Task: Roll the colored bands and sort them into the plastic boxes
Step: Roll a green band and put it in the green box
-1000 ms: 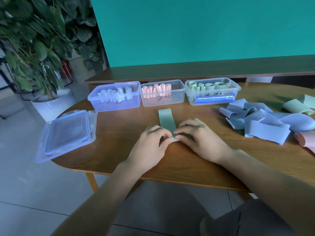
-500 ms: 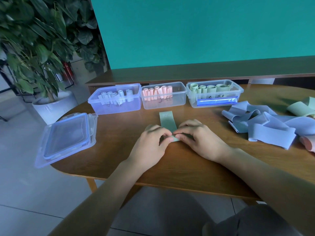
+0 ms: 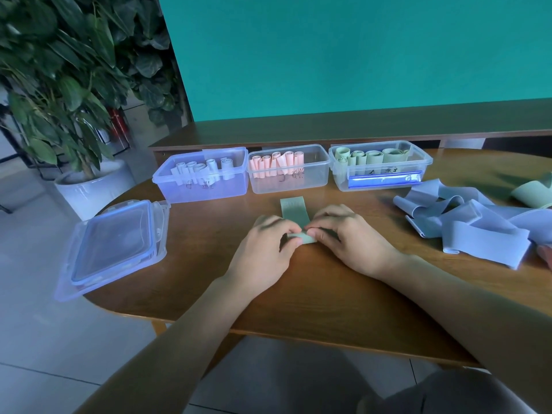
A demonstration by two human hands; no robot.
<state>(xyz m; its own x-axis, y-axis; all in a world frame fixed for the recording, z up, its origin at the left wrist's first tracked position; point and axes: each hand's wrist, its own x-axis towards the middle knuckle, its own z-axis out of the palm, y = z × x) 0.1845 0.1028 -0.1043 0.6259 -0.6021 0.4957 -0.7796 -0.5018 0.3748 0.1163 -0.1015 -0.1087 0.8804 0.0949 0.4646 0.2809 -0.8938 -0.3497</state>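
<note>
Between the two hands, at mid-table, a green band (image 3: 295, 211) is being pinched at its rolled near end, the left hand (image 3: 264, 248) and the right hand (image 3: 348, 237) each curling thumb and fingers around one end of the small roll while the flat tail is lying on the table (image 3: 313, 297) and pointing away from the grip. Beyond that tail three boxes are standing in a row, the blue box (image 3: 203, 180) to the far left, the pink box (image 3: 288, 170) straight ahead and the green box (image 3: 379, 165) to the far right, each holding rolls. Right of the grip loose blue bands (image 3: 466, 225) are lying in a heap, and left of it a lid (image 3: 116, 245) is overhanging the table edge.
</note>
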